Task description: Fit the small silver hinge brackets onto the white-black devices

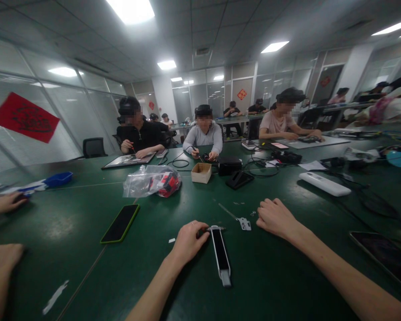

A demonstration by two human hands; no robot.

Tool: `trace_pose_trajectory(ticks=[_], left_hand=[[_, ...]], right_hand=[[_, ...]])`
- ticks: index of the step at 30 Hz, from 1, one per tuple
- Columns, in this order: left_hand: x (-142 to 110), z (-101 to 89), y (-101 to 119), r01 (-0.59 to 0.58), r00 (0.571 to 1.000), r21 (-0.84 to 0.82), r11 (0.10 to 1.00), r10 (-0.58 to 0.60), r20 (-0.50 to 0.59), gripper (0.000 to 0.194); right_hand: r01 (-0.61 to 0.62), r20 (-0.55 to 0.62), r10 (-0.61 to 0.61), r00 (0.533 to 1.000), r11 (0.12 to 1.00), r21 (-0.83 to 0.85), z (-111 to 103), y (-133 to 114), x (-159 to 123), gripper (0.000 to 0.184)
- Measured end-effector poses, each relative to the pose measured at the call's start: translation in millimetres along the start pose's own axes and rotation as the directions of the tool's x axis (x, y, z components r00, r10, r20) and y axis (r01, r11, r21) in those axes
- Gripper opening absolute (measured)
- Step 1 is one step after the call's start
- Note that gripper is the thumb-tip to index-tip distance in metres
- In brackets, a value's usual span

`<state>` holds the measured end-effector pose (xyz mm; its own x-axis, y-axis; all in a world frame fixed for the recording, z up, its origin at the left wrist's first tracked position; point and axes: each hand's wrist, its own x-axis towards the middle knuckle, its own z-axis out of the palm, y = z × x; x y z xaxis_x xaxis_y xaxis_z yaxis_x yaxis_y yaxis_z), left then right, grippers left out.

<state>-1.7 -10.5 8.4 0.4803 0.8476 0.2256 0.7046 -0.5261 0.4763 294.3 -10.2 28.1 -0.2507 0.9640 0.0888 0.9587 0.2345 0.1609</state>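
My left hand (188,240) is closed, its fingertips pinching the far end of a narrow black and silver strip-shaped device (220,255) that lies flat on the green table (280,285). My right hand (276,217) rests on the table with its fingers curled under, and I cannot see anything in it. Just left of that hand lie a small silver metal bracket (244,223) and a few tiny loose parts (253,213). A thin metal rod (227,210) lies beside the bracket.
A phone in a green case (120,223) lies to the left, with a clear plastic bag of red parts (153,181) and a small cardboard box (201,172) beyond. A white remote (324,183) and a tablet (384,257) lie right. Other people sit across the table; someone's hands (3,204) are at the left.
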Motion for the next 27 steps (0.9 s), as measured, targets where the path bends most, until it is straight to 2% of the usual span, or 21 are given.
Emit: trace_pose_trajectory(ticks=[21, 27], left_hand=[[1, 4.3, -3, -0.023, 0.999, -0.017, 1.0, 0.023, -0.04, 0.017], [1, 3.7, -1, -0.006, 0.999, -0.001, 1.0, 0.006, -0.033, 0.019]], right_hand=[[-0.014, 0.014, 0.015, 1.0, 1.0, -0.015, -5, -2, -3, 0.025], [-0.042, 0.072, 0.041, 0.997, 0.999, 0.008, -11, -4, -4, 0.024]])
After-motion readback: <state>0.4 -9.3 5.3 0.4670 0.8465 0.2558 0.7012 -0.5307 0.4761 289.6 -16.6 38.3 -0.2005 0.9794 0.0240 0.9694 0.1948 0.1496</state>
